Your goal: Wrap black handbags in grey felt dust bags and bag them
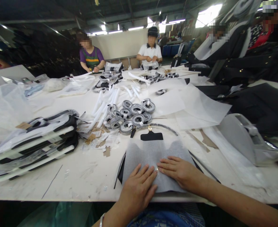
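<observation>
We are resting our left hand [139, 184] and right hand [180, 173] flat, pinching nothing, on the pale sheet [150, 153] covering a black item [120, 171]. We are judging the sheet light, soft, easily creased, best held by its sides; coiled straps [125, 112] are lying beyond.

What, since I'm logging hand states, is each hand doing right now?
Left hand: open, palm down on the pale grey sheet, holding nothing visible.
Right hand: open, palm down on the same sheet, holding nothing visible.
</observation>
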The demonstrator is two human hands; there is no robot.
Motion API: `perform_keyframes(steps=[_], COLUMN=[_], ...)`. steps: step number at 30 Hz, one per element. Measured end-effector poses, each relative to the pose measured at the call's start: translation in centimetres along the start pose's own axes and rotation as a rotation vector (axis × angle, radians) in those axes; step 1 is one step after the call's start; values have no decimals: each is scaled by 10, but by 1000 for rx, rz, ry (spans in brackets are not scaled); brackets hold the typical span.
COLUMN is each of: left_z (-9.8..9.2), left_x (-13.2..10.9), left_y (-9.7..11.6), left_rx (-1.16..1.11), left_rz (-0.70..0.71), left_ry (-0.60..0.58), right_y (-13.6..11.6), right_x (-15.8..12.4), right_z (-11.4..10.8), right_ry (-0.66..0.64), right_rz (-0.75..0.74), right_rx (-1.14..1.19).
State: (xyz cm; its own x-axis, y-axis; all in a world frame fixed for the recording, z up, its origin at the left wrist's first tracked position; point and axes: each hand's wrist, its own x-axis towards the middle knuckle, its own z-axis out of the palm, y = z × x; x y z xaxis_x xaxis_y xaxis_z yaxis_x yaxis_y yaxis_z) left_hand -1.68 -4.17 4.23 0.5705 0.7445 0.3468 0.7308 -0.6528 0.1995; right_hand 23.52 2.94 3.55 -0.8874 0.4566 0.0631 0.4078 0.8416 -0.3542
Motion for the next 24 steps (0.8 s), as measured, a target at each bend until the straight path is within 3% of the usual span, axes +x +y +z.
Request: perform_keyframes(steps=[4,10,15,18,24], left_z=[-3,-14,-11,-5,15], left_x=[3,3,-6,-12,-17], left_y=[0,-6,-15,-17,-35], left_rx=[16,95,170,253,373], left_rz=[4,22,45,73,176], left_ry=[-50,-170,-201,-146,118], right_y=[-6,-8,-9,-11,0], right_x=[2,-4,-8,-10,-9], right_z=[1,-20,-22,-19,-10], right_ry=[-10,-56,-62,-64,39], right_rz=[53,27,91,99,-7], right_rx=[-13,128,116,70,-125])
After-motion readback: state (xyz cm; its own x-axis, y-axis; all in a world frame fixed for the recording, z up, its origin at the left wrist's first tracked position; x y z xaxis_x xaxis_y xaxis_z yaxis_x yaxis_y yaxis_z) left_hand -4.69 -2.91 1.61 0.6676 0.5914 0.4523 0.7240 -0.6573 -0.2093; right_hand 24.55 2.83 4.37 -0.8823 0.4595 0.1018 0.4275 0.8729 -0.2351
